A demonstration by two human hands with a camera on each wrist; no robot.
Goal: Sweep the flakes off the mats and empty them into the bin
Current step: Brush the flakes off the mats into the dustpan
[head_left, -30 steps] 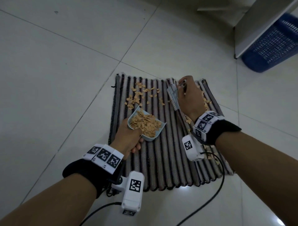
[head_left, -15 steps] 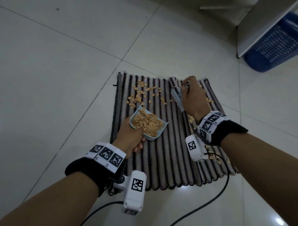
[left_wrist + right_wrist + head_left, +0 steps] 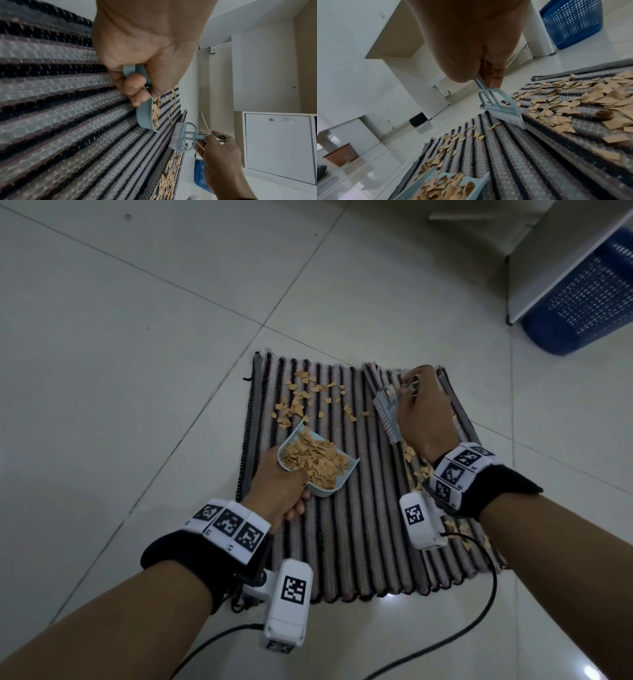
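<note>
- on the tiled floor [image 3: 137, 371], two ribbed striped mats [image 3: 342, 542] lie side by side, edges touching; coarse woven ridges will likely trap flakes.
- blue lattice bin [image 3: 582, 296] stands well apart; carrying risks spillage.
- left hand [image 3: 277, 491] grips the pale plastic dustpan [image 3: 329, 491], heaped nearly full; any tilt would shed its load.
- right hand [image 3: 421, 419] pinches the small brush [image 3: 181, 135], bristles on the mat; a hard stroke could scatter debris.
- thin tan flakes [image 3: 301, 402] lie beyond the dustpan and beneath the right wrist.
</note>
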